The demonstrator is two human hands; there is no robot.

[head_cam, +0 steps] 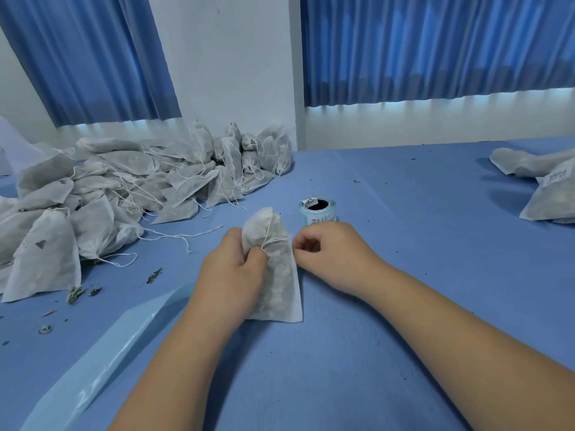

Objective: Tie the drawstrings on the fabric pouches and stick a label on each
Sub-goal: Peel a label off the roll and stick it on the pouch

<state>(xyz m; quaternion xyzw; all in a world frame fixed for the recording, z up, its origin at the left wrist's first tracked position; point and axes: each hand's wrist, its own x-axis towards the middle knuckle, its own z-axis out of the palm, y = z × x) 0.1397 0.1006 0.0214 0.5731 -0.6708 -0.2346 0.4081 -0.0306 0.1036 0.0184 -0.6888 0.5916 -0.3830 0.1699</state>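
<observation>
Hands: two are showing, left hand point(228, 272), right hand point(333, 248).
Held pouch point(278, 284): one is lying between them.
Heaped pouches point(109, 194): too many are overlapping to count.
Pouches at right point(543, 197): at least two are lying.
Label roll point(318, 210): one is standing.

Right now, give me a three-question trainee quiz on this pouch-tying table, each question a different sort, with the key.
1. True or false: the label roll stands on the blue table, just beyond the right hand.
2. Where does the big pile of pouches lie? A. to the person's left. B. to the person's right. C. under the label roll.
3. Fill in: the left hand grips the ____ while the right hand pinches its drawstring.
Key: 1 true; 2 A; 3 pouch.
</observation>
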